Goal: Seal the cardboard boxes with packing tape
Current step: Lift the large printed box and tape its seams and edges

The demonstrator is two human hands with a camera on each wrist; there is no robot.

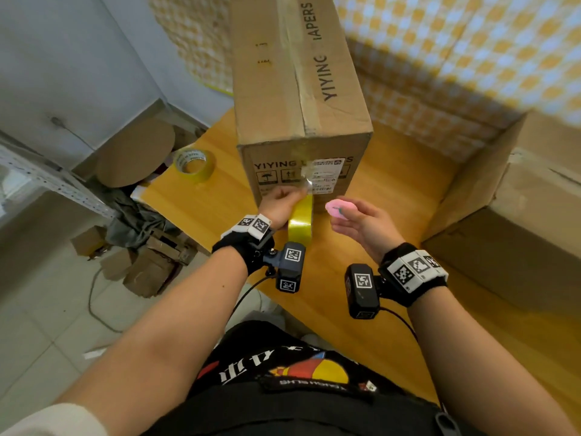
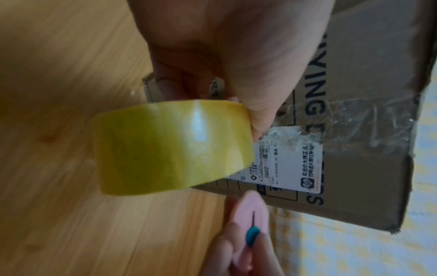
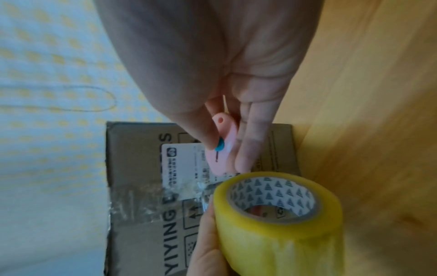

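A tall cardboard box (image 1: 295,89) printed YIYING stands on the wooden table (image 1: 393,196), with clear tape running down its top seam onto the near face (image 2: 369,119). My left hand (image 1: 279,204) grips a yellow tape roll (image 1: 301,220) against the box's near face, thumb on the roll (image 2: 175,147), fingers through its core (image 3: 267,198). Just right of the roll, my right hand (image 1: 358,221) pinches a small pink cutter (image 1: 338,209) with a blue slider (image 2: 252,237), held close to the box's white label (image 3: 187,168).
A second yellow tape roll (image 1: 195,165) lies on the table's far left corner. Another large cardboard box (image 1: 515,209) stands at the right. Cardboard scraps (image 1: 147,259) and a round board (image 1: 135,152) litter the floor on the left. A checked cloth (image 1: 456,58) hangs behind.
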